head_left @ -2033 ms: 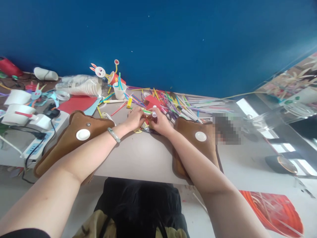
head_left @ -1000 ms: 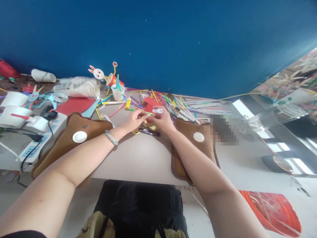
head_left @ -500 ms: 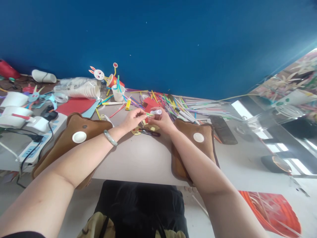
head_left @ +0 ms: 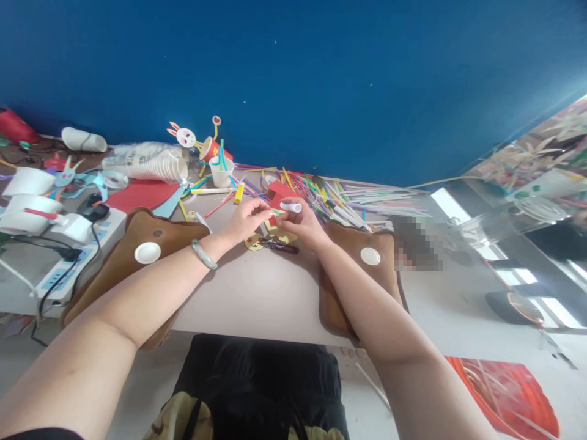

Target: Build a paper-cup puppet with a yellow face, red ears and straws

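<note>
Behind everything rises a blue wall point(head_left: 293, 91), and before it stands a pale table point(head_left: 252, 299) with many craft things. At the left side lies a power strip point(head_left: 107, 232), then a red sheet point(head_left: 147, 194) and a brown cushion point(head_left: 128, 272), over which the left forearm passes. Farther back stands a white cup point(head_left: 222, 175) with straws, and a yellow stick point(head_left: 239, 194) lies near the left hand point(head_left: 245, 221).

This left hand has thumb and forefinger brought near together at a small coloured piece point(head_left: 272, 220); whether they pinch it, I cannot tell. The piece is between the two hands, at the fingertips of both. Below it, on the table, lies a dark tool point(head_left: 282, 246).

Just to the right comes the important relation — the right hand point(head_left: 306, 227), half curled, holds a white tube point(head_left: 290, 208) between thumb and fingers. The tube's long axis goes roughly from left to right, with its round end to the right; its other end points towards the left fingertips, which are just beside it. So the right hand is the nearer one — the piece lies left of the tube and slightly lower
</note>
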